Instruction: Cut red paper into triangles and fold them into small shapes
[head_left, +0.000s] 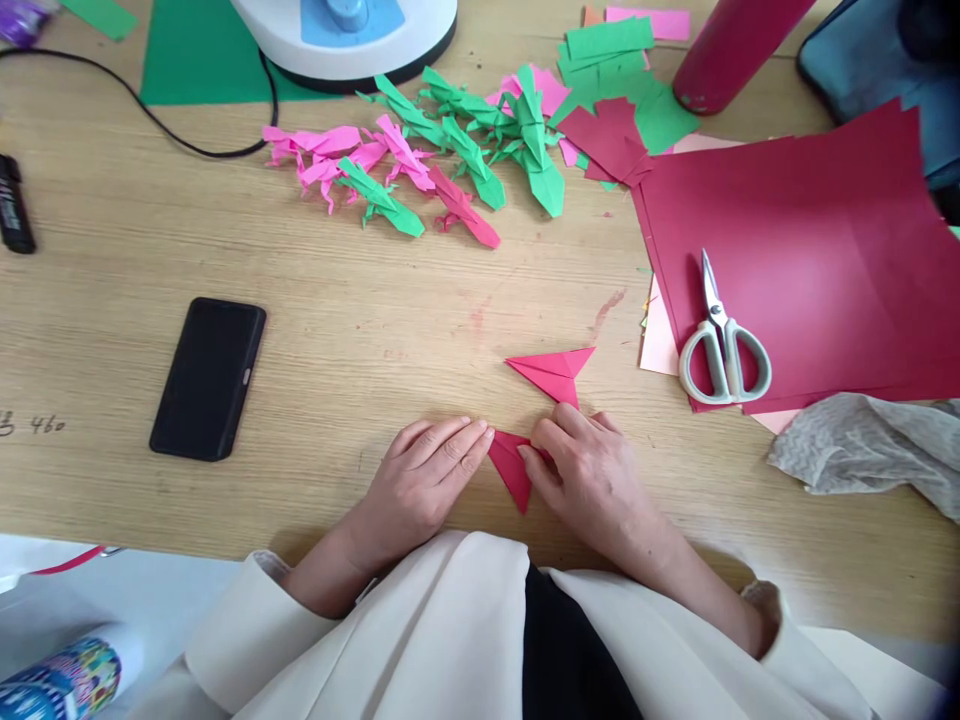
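Note:
A red piece of folded paper point(511, 468) lies on the table between my hands, its point turned toward me. My left hand point(429, 472) rests flat with fingers stretched out, the fingertips at the paper's upper left corner. My right hand point(589, 470) pinches the paper's right side between thumb and fingers, which hide that part of it. Just beyond my right hand lies another red folded paper point(553, 370), pointed, its lower corner close to the knuckles.
Grey-handled scissors point(724, 345) lie on red paper sheets point(810, 240) to the right, near a grey cloth point(862, 440). Several green and pink folded paper figures point(457, 140) sit at the back. A black phone-like device point(208, 378) is left; a red cylinder point(731, 50) stands at back right.

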